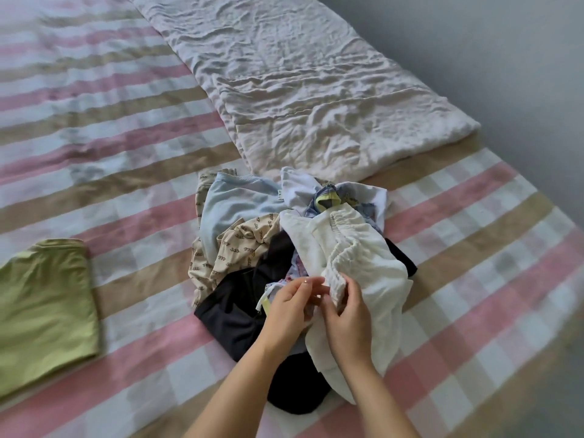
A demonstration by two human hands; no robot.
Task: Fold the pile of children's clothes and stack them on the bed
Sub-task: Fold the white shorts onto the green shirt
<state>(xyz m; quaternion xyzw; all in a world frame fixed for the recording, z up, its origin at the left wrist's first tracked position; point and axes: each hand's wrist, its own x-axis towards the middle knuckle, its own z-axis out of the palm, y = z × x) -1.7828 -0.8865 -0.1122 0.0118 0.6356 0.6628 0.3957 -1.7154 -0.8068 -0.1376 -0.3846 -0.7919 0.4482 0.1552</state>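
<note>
As L hand pinches shorts, R hand grips.

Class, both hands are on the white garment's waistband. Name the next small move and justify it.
Probably lift the white garment clear of the pile and spread it flat on the bed. The left hand and right hand pinch its waistband, yet it lies crumpled over other clothes; only the green garment is folded.

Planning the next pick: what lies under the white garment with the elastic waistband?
A black garment and a lilac patterned piece peek out beneath the white garment. Deeper layers are covered.
</note>
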